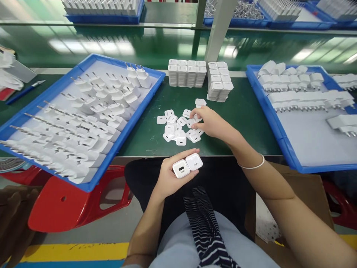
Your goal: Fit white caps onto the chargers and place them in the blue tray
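Observation:
My left hand [170,173] is closed around two white charger adapters, held side by side over my lap with their port faces up. The left charger [181,168] has a larger dark opening beside a small slot. Only a thin slot shows on the right charger [194,162]. My right hand [209,121] is at the right side of a loose pile of white slotted cover plates [181,140] on the green table. Its thumb and fingers are closed on one cover plate [197,118], partly hidden by the fingers.
Stacked cover plates [187,76] and a second stack [219,85] stand behind the pile. A blue tray [122,140] of pronged chargers lies left; another blue tray [281,136] with chargers lies right. A post [220,29] rises behind. A red stool [60,208] stands below left.

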A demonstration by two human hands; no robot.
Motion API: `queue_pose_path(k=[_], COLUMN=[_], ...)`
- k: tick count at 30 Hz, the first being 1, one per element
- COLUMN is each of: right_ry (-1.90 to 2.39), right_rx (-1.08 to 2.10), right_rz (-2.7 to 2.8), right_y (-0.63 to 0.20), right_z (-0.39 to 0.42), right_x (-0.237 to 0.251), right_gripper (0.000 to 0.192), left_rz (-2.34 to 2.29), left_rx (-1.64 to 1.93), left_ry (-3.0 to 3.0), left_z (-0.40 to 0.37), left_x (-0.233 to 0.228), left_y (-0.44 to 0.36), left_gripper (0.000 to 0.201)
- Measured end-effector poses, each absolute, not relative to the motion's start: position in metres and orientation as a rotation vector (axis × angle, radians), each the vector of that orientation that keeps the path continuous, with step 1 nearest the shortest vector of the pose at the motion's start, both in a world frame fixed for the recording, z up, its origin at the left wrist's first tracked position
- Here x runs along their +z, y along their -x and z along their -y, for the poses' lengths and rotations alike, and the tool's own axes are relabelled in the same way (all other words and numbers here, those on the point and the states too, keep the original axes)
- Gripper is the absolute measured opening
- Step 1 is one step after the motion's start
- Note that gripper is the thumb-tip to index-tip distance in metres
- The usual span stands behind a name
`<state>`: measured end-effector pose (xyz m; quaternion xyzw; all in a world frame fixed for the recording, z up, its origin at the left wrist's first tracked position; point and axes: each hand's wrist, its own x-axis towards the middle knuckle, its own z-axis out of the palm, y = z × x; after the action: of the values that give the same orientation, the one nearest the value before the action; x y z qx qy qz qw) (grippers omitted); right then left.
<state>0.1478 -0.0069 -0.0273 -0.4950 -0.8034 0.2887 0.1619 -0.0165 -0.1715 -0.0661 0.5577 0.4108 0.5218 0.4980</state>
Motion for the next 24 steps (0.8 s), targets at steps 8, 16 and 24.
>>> queue_pose_path(k=[8,16,24], right_ry=[1.017,0.807,0.945], right_rx=[1.151,1.555,1.629], right_rz=[1.854,1.68,1.413], right_y=[-0.174,-0.212,-0.22], right_z=[0.042,0.085,0.107], right_x=[-0.005,-0.019,-0.022], right_gripper=[0.012,0.004,0.023], left_rz=[-0.55,-0.33,-0.785], left_rx=[1.17,0.931,1.157], left_ry=[-0.957,-0.84,-1.383], left_z=[0.153,0.135,0.14], left_x=[-0.067,-0.067,-0.041], left_y=[0.025,0.014,-0.008], left_gripper=[0.049,0.048,0.044])
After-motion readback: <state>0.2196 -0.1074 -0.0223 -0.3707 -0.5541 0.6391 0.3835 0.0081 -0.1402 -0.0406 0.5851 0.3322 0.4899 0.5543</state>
